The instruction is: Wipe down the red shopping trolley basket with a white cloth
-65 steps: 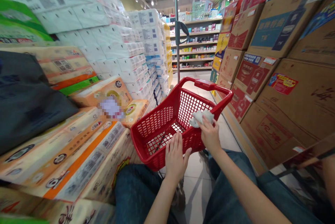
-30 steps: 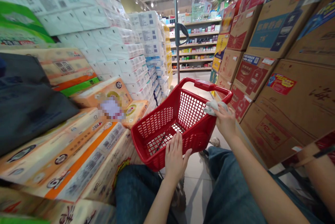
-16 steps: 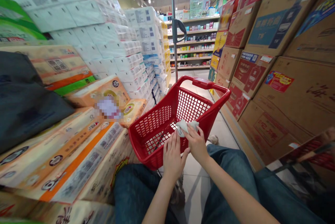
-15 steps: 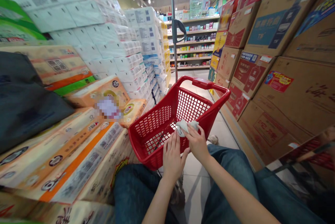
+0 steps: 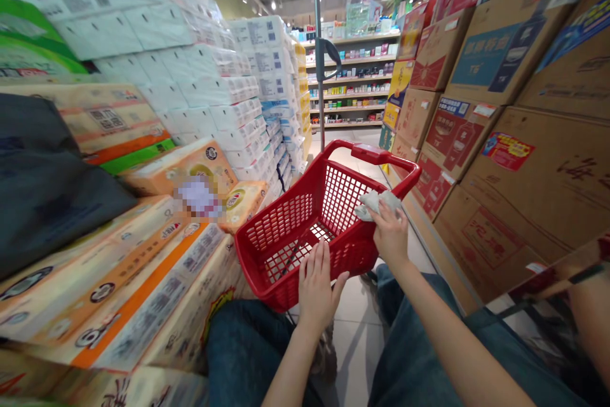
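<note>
A person's right hand (image 5: pixel 391 233) pinches a crumpled pale cloth (image 5: pixel 376 202), probably soft, light and grippable anywhere, against a red plastic mesh basket (image 5: pixel 286 223), while the left hand (image 5: pixel 317 280) lies open-fingered on its near rim.

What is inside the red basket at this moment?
No goods show inside the red basket, only its mesh floor. The right hand holds a white cloth on the right rim. The left hand and the near wall hide the nearest corner.

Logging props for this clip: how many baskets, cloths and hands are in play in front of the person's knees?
red basket: 1
white cloth: 1
hands: 2, left hand flat on the basket's near wall, right hand gripping the cloth
Total: 4
</note>
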### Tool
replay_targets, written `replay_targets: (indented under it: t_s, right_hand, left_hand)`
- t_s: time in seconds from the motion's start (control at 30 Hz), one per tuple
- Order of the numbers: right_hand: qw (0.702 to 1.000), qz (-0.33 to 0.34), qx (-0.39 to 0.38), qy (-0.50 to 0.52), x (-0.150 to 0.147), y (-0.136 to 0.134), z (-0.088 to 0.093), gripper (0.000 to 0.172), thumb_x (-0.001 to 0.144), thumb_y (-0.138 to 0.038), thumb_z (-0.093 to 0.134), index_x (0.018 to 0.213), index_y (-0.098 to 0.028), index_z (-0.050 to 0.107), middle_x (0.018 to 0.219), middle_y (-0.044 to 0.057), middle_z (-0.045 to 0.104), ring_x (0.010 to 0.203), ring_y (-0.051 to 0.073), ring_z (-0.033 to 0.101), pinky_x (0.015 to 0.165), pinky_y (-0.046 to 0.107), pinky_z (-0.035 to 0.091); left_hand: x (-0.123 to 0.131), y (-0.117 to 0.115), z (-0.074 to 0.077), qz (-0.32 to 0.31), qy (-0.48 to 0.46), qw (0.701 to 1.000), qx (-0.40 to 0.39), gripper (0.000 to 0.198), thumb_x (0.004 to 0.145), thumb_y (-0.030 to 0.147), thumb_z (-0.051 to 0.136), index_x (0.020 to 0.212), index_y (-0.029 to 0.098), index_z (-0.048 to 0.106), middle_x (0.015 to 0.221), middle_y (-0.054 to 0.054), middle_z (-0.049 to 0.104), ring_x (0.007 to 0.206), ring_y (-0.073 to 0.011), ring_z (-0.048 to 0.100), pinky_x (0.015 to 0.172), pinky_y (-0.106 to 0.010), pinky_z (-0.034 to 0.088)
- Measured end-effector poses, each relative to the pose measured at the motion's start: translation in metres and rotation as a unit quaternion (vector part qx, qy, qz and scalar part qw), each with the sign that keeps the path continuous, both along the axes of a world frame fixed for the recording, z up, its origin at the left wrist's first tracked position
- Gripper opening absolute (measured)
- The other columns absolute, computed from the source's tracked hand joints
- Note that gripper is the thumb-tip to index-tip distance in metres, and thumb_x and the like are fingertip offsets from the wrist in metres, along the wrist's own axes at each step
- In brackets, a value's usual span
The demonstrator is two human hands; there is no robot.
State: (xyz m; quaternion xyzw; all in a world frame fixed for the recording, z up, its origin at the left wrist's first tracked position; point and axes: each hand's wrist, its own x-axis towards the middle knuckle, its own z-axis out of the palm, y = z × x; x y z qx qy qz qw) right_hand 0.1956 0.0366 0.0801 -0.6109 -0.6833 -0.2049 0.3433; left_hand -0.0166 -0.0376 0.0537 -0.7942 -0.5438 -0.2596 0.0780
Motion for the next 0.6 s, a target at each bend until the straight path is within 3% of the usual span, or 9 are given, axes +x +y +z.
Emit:
replay_targets:
  t_s: [0.13, 0.23, 0.33, 0.5, 0.6]
  right_hand:
    - [0.994, 0.107, -0.013, -0.009, -0.059, -0.031, -0.031, 0.051, 0.086, -0.005, 0.041, 0.129, -0.026, 0.059, 0.133, 0.007, 0.06, 0.134, 0.018, 0.045, 0.108, 0.04, 0.028]
    - [0.986, 0.163, -0.01, -0.026, -0.071, -0.04, -0.037, 0.048, 0.089, -0.008, 0.042, 0.129, -0.027, 0.058, 0.134, 0.005, 0.06, 0.133, 0.018, 0.045, 0.111, 0.041, 0.025]
    - [0.985, 0.162, -0.01, -0.05, -0.039, -0.027, -0.022, 0.048, 0.087, -0.006, 0.042, 0.128, -0.028, 0.059, 0.134, 0.004, 0.06, 0.131, 0.017, 0.048, 0.113, 0.043, 0.022]
    - [0.999, 0.014, 0.01, -0.031, 0.049, 0.016, 0.017, 0.049, 0.081, -0.004, 0.044, 0.12, -0.025, 0.064, 0.131, 0.007, 0.062, 0.129, 0.02, 0.05, 0.11, 0.047, 0.023]
    - [0.999, -0.042, 0.017, -0.005, 0.067, 0.028, 0.028, 0.047, 0.079, -0.004, 0.044, 0.116, -0.023, 0.066, 0.129, 0.009, 0.063, 0.128, 0.022, 0.051, 0.107, 0.047, 0.027]
  left_hand:
    - [-0.001, 0.0, -0.002, 0.002, 0.01, 1.0, 0.003, 0.065, 0.098, 0.049, 0.038, 0.15, 0.013, 0.026, 0.152, -0.014, 0.038, 0.14, -0.0254, 0.035, 0.112, -0.042, 0.032]
    - [-0.003, -0.001, -0.002, 0.001, 0.022, 1.0, 0.004, 0.065, 0.098, 0.048, 0.038, 0.15, 0.011, 0.027, 0.152, -0.015, 0.037, 0.14, -0.0257, 0.035, 0.112, -0.043, 0.032]
    - [-0.004, -0.001, -0.002, 0.0, 0.021, 1.0, 0.006, 0.064, 0.098, 0.049, 0.038, 0.15, 0.013, 0.026, 0.152, -0.013, 0.038, 0.139, -0.025, 0.036, 0.112, -0.042, 0.032]
    - [-0.002, 0.001, -0.003, -0.013, 0.012, 1.0, -0.004, 0.065, 0.098, 0.049, 0.037, 0.151, 0.013, 0.024, 0.153, -0.01, 0.036, 0.14, -0.0245, 0.034, 0.113, -0.042, 0.032]
    - [0.0, 0.002, -0.005, -0.012, 0.004, 1.0, 0.004, 0.066, 0.098, 0.049, 0.038, 0.152, 0.014, 0.023, 0.153, -0.011, 0.037, 0.14, -0.0252, 0.034, 0.113, -0.043, 0.032]
